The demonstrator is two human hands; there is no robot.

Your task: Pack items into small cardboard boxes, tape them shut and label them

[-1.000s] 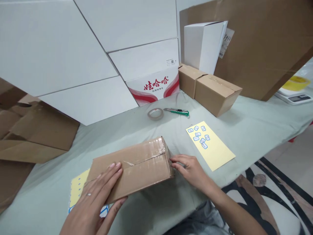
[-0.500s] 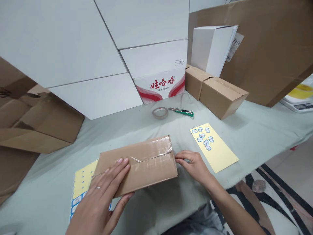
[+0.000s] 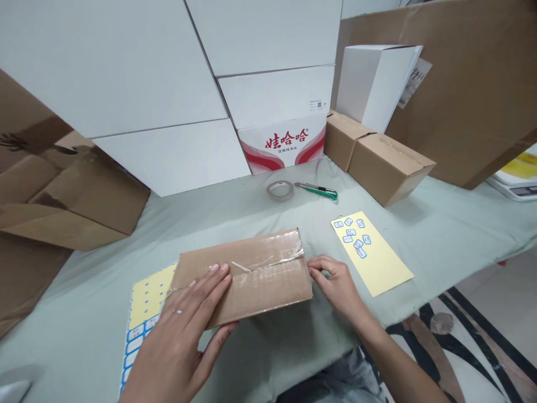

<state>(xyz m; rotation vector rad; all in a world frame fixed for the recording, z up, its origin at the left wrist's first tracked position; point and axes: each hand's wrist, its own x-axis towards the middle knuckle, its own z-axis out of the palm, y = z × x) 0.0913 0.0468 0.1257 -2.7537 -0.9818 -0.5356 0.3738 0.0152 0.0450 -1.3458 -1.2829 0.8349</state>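
A flat brown cardboard box [image 3: 268, 294] lies on the pale green cloth, with clear packing tape along its centre seam and over its end. My left hand [image 3: 184, 330] rests spread on top of the box, its thumb reaching the near edge. My right hand [image 3: 339, 285] presses curled fingertips against the box's right end. Beyond the box lie a roll of clear tape [image 3: 279, 190] and a green utility knife [image 3: 316, 191]. A yellow sheet with several blue-edged labels [image 3: 371, 254] is to the right of my right hand. Another label sheet [image 3: 145, 313] is partly hidden under the box and my left hand.
Two small cardboard boxes [image 3: 388, 170] and a white box [image 3: 377, 89] stand at the back right, before a large cardboard sheet [image 3: 474, 95]. White cartons [image 3: 281, 145] line the back. Flattened cardboard [image 3: 67, 196] lies at left. A scale [image 3: 520, 187] sits at far right.
The box has turned slightly and now lies more level in view. Both hands stay on it. The whole scene has shifted right as my head turned left, showing more of the lower label sheet.
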